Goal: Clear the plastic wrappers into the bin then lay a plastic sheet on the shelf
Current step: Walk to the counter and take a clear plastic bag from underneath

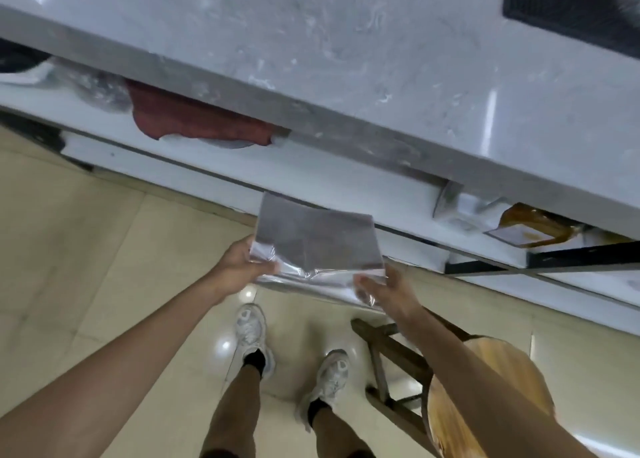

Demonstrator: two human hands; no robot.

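A folded clear plastic sheet (317,241), greyish and glossy, is held flat in front of me with its far edge at the white shelf (311,177) under the counter. My left hand (247,262) grips its left near corner. My right hand (384,289) holds its right near corner, with loose film hanging between the hands. No bin is in view.
A grey marble countertop (346,52) overhangs the shelf. On the shelf lie a dark red cloth (194,118), crumpled plastic (93,87) at the left and a brown item (533,225) at the right. A wooden stool (485,388) stands by my right leg on the tiled floor.
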